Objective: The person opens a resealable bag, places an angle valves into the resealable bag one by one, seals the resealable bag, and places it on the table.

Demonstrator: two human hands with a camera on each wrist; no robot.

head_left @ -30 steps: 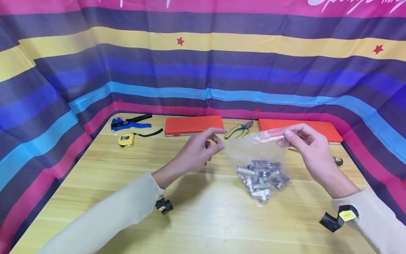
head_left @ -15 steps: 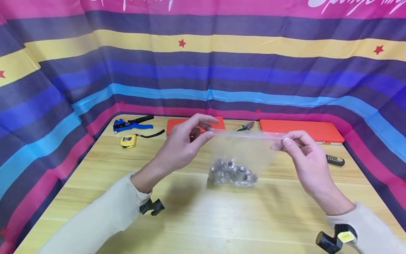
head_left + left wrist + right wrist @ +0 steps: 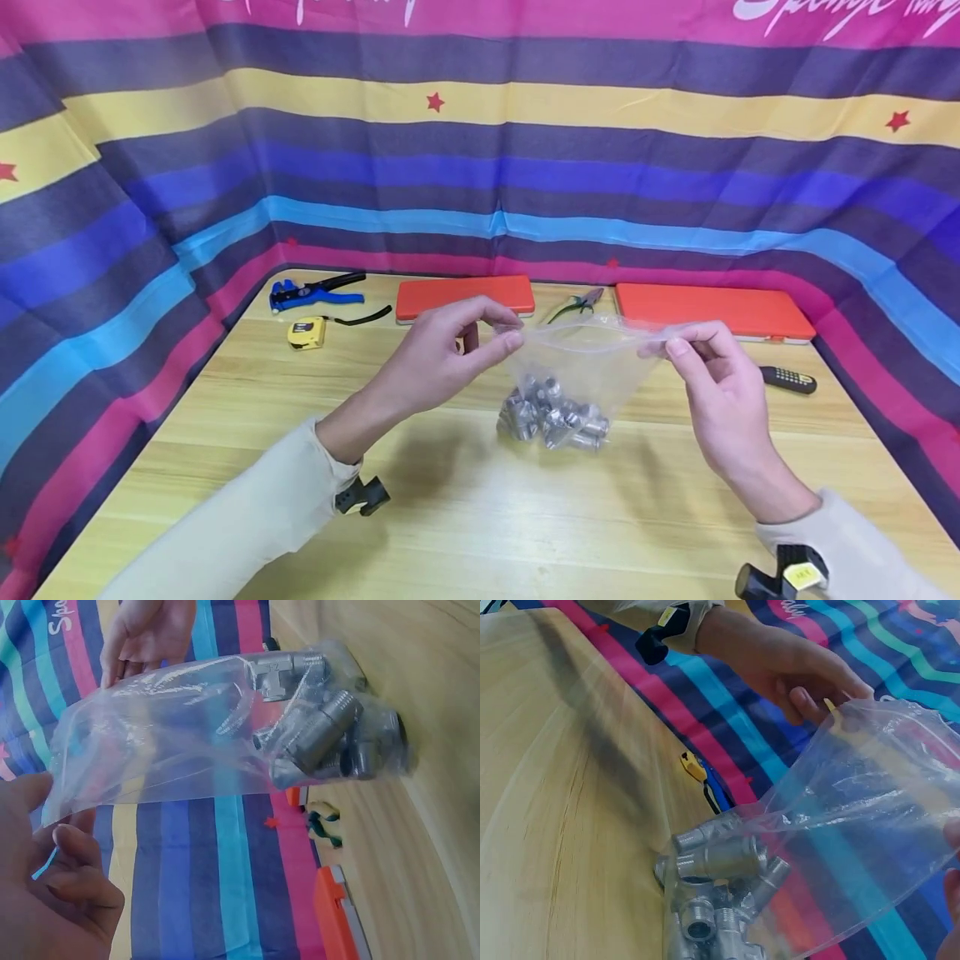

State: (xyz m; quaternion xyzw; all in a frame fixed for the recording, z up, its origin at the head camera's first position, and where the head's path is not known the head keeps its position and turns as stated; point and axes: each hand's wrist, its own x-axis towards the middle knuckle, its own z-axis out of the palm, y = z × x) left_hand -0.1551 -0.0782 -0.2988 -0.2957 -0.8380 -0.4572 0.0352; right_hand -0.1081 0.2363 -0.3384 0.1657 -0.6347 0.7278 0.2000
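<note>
A clear zip bag [image 3: 592, 354] stands upright between both hands, its mouth spread a little. In its bottom lie several silvery metal fittings [image 3: 551, 417], some with threaded ends in the left wrist view. My left hand [image 3: 446, 354] pinches the bag's upper left corner between thumb and fingers. At the upper right corner my right hand [image 3: 723, 400] pinches the bag's edge with thumb and forefinger. The right wrist view shows the heap of fittings [image 3: 720, 870] low over the wooden table; whether the bag's bottom touches it I cannot tell.
Along the back of the table [image 3: 300, 442] lie a blue wire stripper [image 3: 315, 293], a yellow tape measure [image 3: 306, 333], two orange cases [image 3: 712, 308] and green-handled pliers [image 3: 576, 305]. A black handle [image 3: 789, 380] shows beside the right hand. A striped cloth [image 3: 495, 175] hangs behind.
The left hand has moved onto the bag's left corner and pinches it. The bag has swung left and hangs straighter; its top edge, stretched flat half a second ago, now bows apart.
</note>
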